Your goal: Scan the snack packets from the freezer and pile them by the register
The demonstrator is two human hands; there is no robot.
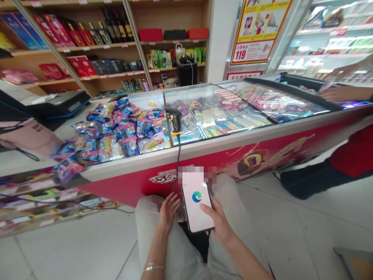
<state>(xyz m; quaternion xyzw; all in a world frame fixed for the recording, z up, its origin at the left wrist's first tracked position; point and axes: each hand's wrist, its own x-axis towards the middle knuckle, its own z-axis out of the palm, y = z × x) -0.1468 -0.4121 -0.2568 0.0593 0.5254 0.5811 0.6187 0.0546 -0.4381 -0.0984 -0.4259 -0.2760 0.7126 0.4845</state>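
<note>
A white-screened smartphone (198, 204) is being gripped in the right hand (220, 223), fingers curled around its edge, the open left hand (169, 210) is being held just beside it, above the lap, a red-fronted glass-topped freezer (256, 159) being faced ahead

Wall poster (258, 31) showing a large white 119 on red, red freezer front (163, 178) displaying white 巧乐兹 brand lettering, phone screen (198, 198) showing the Microsoft Edge logo

Wooden wall shelves (96, 50) hold red gift boxes (146, 34) and bottles (116, 25) behind a glass-topped chest freezer (262, 163) on pale floor tiles (279, 221). A white pillar (217, 39) adjoins a poster (258, 31) and what looks like a lit display case (329, 42).
</note>
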